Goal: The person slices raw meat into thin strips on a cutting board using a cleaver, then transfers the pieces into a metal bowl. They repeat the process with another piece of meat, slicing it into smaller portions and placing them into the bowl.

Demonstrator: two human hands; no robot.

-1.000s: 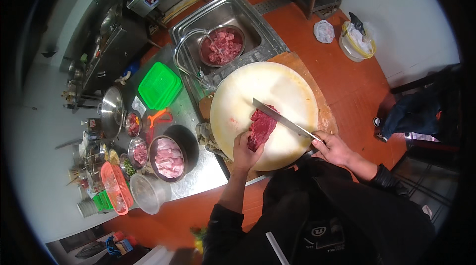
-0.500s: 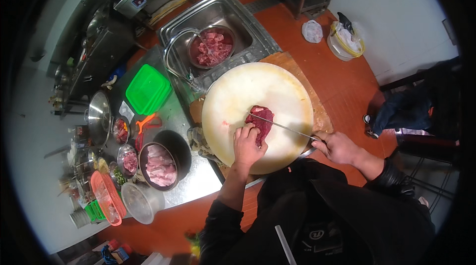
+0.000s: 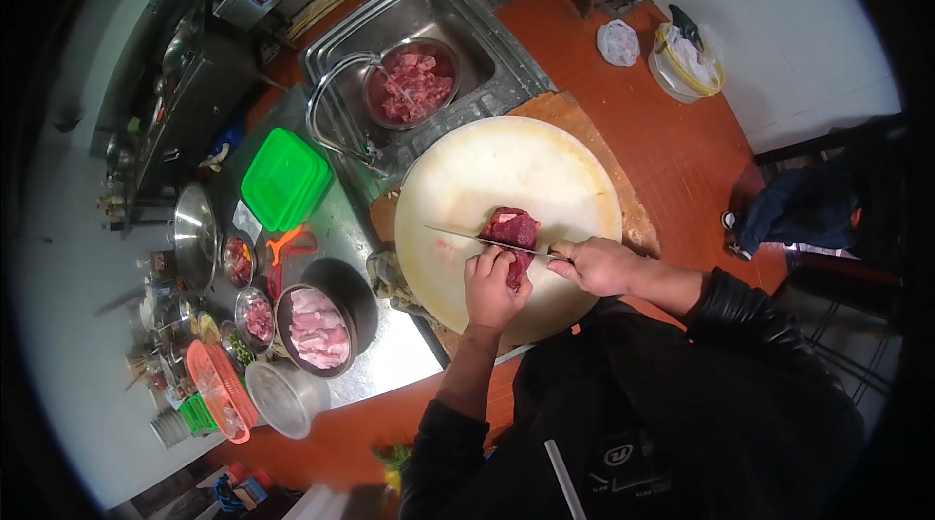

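Note:
A dark red chunk of raw meat lies on a round white cutting board. My left hand presses down on the near end of the meat with curled fingers. My right hand grips the handle of a long knife, whose blade lies across the meat and points left, edge down into it.
A sink behind the board holds a metal bowl of meat pieces under a curved tap. On the steel counter to the left sit a green lidded box, a dark bowl of pale meat slices, small bowls and an orange basket.
The knife has swung from a diagonal across the meat to nearly level, and my right hand has come in closer to the left hand. The camera view shifted slightly.

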